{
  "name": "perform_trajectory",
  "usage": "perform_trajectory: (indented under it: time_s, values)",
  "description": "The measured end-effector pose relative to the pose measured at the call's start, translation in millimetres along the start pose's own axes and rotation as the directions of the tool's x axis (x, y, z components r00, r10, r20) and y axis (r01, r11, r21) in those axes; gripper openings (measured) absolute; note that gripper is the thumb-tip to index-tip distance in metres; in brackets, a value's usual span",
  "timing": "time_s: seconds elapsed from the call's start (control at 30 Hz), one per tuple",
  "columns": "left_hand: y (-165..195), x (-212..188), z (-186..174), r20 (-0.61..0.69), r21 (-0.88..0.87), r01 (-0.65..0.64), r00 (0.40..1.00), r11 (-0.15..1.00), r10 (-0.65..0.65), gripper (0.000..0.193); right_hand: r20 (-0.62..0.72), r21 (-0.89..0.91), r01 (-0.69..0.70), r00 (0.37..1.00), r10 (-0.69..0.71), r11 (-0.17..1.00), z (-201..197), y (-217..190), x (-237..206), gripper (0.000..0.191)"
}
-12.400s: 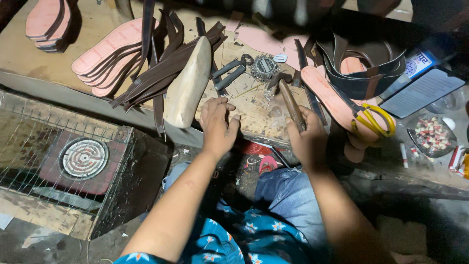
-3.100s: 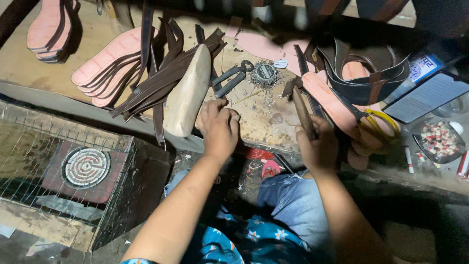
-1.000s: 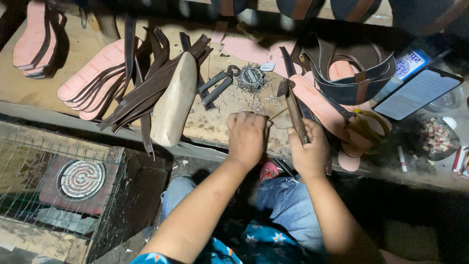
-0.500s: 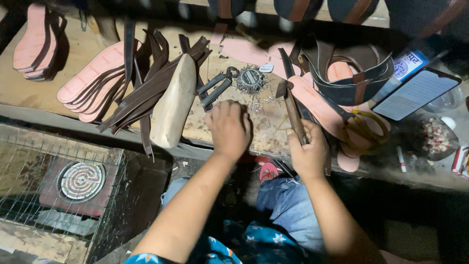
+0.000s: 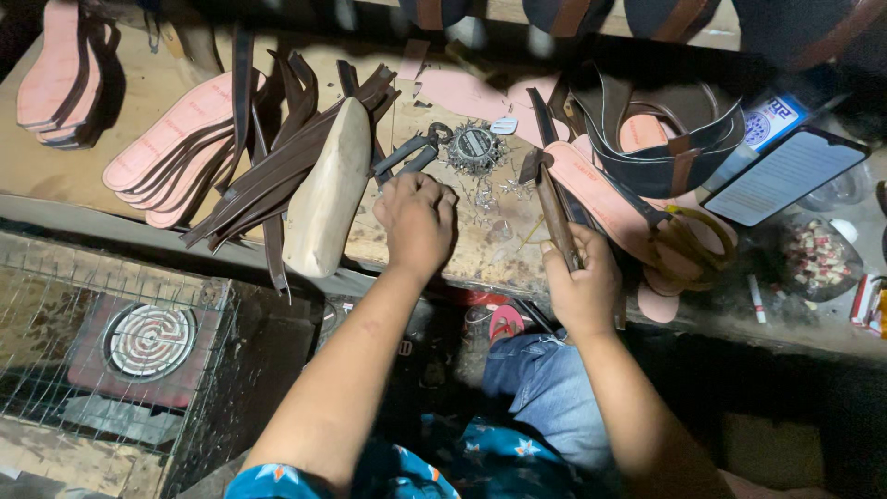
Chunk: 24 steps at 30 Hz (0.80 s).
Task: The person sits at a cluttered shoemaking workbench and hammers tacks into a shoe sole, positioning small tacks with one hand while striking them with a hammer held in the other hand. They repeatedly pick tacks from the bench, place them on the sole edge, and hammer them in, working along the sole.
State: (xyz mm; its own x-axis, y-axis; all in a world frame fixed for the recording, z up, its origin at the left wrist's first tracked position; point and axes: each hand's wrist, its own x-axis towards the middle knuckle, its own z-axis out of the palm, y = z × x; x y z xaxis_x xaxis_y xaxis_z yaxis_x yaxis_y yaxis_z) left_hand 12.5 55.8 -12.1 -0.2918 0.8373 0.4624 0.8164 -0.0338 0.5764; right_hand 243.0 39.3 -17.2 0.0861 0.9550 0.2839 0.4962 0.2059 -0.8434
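Fingers of the left hand point(image 5: 418, 220) are curled down tight, knuckles up, pressing on the wooden bench point(image 5: 480, 249) just below the nail pile point(image 5: 476, 171); looks like they're pinching sth small, prob a nail, but can't tell for sure w/ the fingertips hidden. Right hand point(image 5: 582, 277) is wrapped firmly round the handle of a hammer point(image 5: 552, 203), head pointing away from the person, to the right of the nail pile and not raised.

Step in hand, I'd say: picking or setting a nail by the pile while the hammer waits. Next move prob calls for a steady pinch by the left fingers and a short, aimed lift of the hammer w/o clipping the knuckles.

Around the nail pile: grey pincers point(image 5: 407, 155) just left, touching the pale wooden shoe last point(image 5: 325, 194) further left. Dark leather straps point(image 5: 277, 176) fan out under and beside the last; pink insoles point(image 5: 162, 152) stacked left of those. Right of the pile, a pink insole point(image 5: 601, 199) lies under the hammer, w/ yellow-handled scissors point(image 5: 688, 236) and looped dark straps point(image 5: 665, 139) beyond. A phone point(image 5: 785, 176) sits far right.

In the way: loose nails scattered round the left hand, and the pincers close to its knuckles.
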Motion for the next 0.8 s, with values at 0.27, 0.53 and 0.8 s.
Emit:
perform_trajectory:
  time_s: [0.27,0.53,0.8]
  values:
    - [5.7,1.4,-6.4,0.007,-0.027,-0.012,1.0,1.0,0.013,0.016,0.004,-0.002,0.007,1.0,-0.007,1.0,-0.2,2.0,0.8,0.038]
    - [7.4,1.9,-7.9,0.14,0.06,-0.135,0.982,0.989,0.126,0.033,0.006,-0.013,0.034,0.999,-0.034,0.999,-0.6,3.8,0.5,0.038]
    - [5.4,-2.2,-9.1,0.051,-0.009,-0.111,0.992,0.994,0.111,0.031,-0.011,0.023,0.038,0.999,-0.038,0.999,0.8,3.9,-0.6,0.038]
